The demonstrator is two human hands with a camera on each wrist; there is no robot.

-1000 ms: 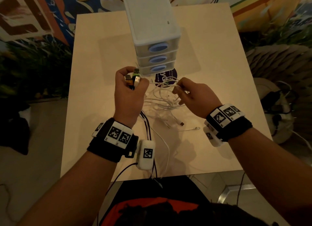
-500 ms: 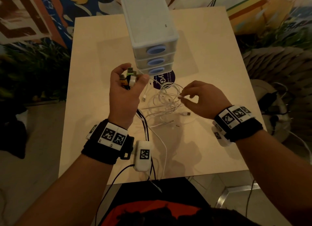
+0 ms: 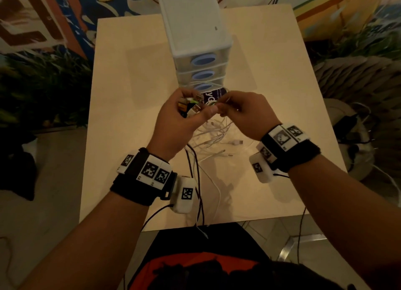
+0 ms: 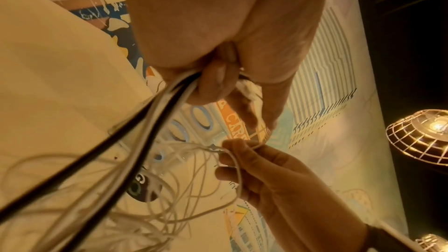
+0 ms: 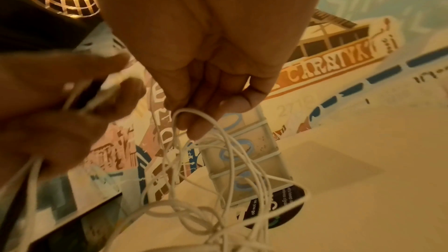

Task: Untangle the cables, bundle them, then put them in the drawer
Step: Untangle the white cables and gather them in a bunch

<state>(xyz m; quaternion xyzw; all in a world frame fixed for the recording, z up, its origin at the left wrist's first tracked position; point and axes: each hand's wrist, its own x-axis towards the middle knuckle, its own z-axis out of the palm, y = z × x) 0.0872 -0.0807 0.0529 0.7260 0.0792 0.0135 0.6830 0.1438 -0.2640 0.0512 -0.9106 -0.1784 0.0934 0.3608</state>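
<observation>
My left hand grips a bunch of cable plugs, white, green and orange, with black and white cables trailing down from my fist. My right hand sits right beside it and pinches thin white cable loops lifted from the tangle on the table. The white drawer unit with three blue-handled drawers, all closed, stands just beyond my hands.
A dark round sticker lies on the table in front of the drawers. Loose plug ends lie on the table near my right wrist. Black cables hang over the near table edge. Plants and clutter surround the table.
My right hand has lifted from the tangle and moved left up to my left hand, carrying white cable loops. My left hand stays raised with the plugs.
</observation>
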